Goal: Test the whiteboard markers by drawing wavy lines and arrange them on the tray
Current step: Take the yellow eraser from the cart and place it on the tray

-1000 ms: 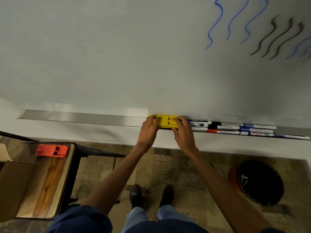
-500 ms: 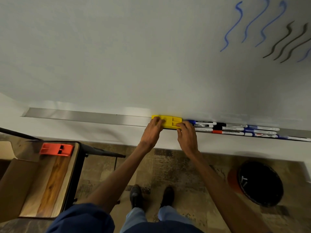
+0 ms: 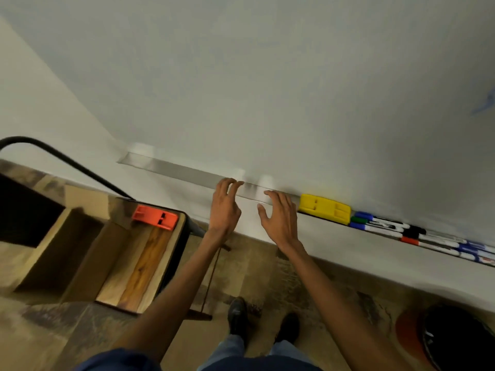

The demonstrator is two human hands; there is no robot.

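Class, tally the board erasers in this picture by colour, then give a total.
Yellow eraser, on the tray: 1
Orange eraser, on the desk: 1
Total: 2

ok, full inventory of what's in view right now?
whiteboard: 1, white, fills the top
blue mark: 1, blue, whiteboard's right edge
tray: 1, silver, under the whiteboard
yellow eraser: 1, yellow, on tray, left of markers
markers: several, count unclear; blue, green, black, red caps; on tray, right
desk: 1, wood top, left
orange eraser: 1, orange, on desk
cardboard box: 1, brown, far left
round black object: 1, floor, lower right
shoes: 2, black, floor
left hand: open, at tray, empty
right hand: open, left of yellow eraser, empty
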